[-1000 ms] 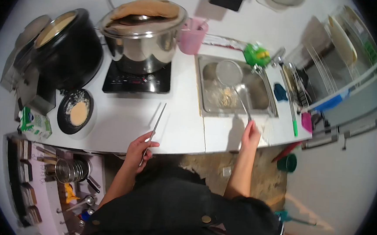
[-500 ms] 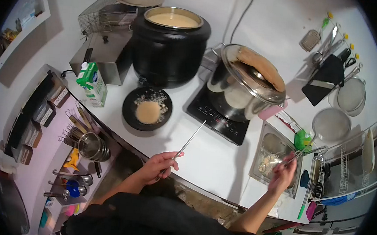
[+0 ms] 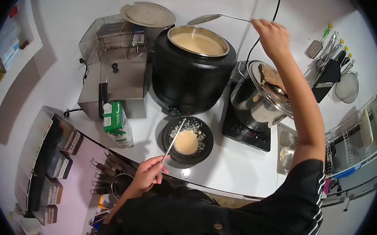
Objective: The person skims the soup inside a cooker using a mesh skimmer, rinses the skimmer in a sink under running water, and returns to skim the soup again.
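My left hand is closed around a thin metal chopstick-like utensil, whose tip reaches over the black bowl. Inside that bowl lie a round pool of beige liquid and whitish bits around it. High at the upper right, my right hand grips the handle of a round strainer, seen nearly edge-on. The strainer's head is above and behind the big black pot, which is open and filled with creamy liquid.
Right of the black pot, a lidded steel pot with a brown cloth on it stands on an induction cooker. A green-white carton and metal fryer are at left. The sink shows beyond my right arm.
The view has swung left. My right hand has carried the strainer from over the sink up to beside the black pot. My left hand's utensil is now over the black bowl.
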Available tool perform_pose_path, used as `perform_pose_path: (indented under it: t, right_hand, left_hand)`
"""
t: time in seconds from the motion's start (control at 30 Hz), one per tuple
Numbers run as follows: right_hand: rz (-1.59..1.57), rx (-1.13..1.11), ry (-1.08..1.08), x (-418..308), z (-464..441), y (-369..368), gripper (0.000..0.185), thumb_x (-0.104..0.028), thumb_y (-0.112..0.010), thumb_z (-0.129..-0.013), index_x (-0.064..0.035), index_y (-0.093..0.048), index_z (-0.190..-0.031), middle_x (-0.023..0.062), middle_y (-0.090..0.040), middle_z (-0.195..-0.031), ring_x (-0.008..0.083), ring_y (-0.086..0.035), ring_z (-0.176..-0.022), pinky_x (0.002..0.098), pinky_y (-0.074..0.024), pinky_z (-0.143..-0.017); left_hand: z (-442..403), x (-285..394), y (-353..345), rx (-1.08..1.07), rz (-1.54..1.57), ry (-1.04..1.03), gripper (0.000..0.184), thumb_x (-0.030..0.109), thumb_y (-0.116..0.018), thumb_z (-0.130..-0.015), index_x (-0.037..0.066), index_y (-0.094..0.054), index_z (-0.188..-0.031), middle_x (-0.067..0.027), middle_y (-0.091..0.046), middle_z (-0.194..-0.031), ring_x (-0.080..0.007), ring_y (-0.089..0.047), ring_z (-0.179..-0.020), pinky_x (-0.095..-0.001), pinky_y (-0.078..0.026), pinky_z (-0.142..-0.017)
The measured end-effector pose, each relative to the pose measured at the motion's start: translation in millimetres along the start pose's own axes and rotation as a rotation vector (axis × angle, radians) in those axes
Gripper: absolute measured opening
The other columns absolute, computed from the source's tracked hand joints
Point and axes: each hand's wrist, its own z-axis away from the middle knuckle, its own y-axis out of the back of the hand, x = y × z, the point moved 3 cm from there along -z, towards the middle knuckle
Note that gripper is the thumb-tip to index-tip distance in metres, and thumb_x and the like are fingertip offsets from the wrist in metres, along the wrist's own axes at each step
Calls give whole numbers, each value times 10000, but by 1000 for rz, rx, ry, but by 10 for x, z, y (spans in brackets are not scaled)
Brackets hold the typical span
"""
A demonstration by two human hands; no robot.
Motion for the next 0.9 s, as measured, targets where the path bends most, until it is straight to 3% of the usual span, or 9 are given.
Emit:
perform_pose_path:
  t: [0.07,0.13,0.33,0.4,0.47,0.57,0.9]
  right_hand:
    - [40,-29,84,-82,-248,-174,172,-115,-505,-749,-144,-567,-907,17,-602,-812,206,-604,-704,334,-479,-615]
    - [110,-98,241,-191,-414,-312,281,-106,-499,-745,-135,-561,-1018,4,-609,-857,191,-595,-755,319,-475,-642]
    - [64,-72,405,-413,-622,-581,278,-137,-478,-785,-110,-562,-1048,4,-559,-870,158,-576,-727,309,-469,-605]
    - [52,-61,429,-477,-661,-678,253,-142,-475,-794,-86,-574,-1020,7,-534,-858,148,-567,-735,304,-466,-592]
    - [-30,54,445,-540,-686,-779,69,-138,-520,-738,-91,-563,-764,28,-550,-720,175,-592,-727,308,-484,-602]
    - [-47,49,512,-623,-706,-877,73,-133,-533,-725,-88,-584,-701,30,-543,-693,179,-593,-728,314,-489,-599]
    - [-141,-77,682,-954,-712,-1225,133,-156,-541,-726,-90,-630,-652,55,-606,-791,215,-609,-757,314,-497,-626]
  left_hand:
    - [52,23,53,55,55,-5,313,93,-416,-894,0,-464,-1189,-77,-554,-765,-51,-423,-441,-156,-277,-379]
    - [85,-25,104,87,44,-29,314,97,-417,-895,7,-465,-1191,-70,-555,-760,-46,-417,-440,-153,-278,-383]
    - [121,-187,161,238,25,-111,345,182,-438,-894,33,-457,-1205,-26,-555,-721,-43,-406,-406,-161,-283,-356]
    - [85,-249,189,255,46,-120,350,197,-446,-893,43,-458,-1208,-17,-556,-714,-44,-409,-405,-160,-285,-354]
    - [38,-260,172,292,-24,-106,356,205,-455,-892,56,-455,-1214,-18,-560,-712,-44,-413,-405,-164,-286,-350]
    - [-23,-180,130,284,83,-131,322,141,-432,-895,50,-473,-1201,-30,-563,-740,-28,-416,-442,-146,-283,-394]
    - [-12,-211,84,321,69,-165,336,159,-435,-896,51,-458,-1213,-36,-550,-746,-38,-419,-444,-149,-279,-386]
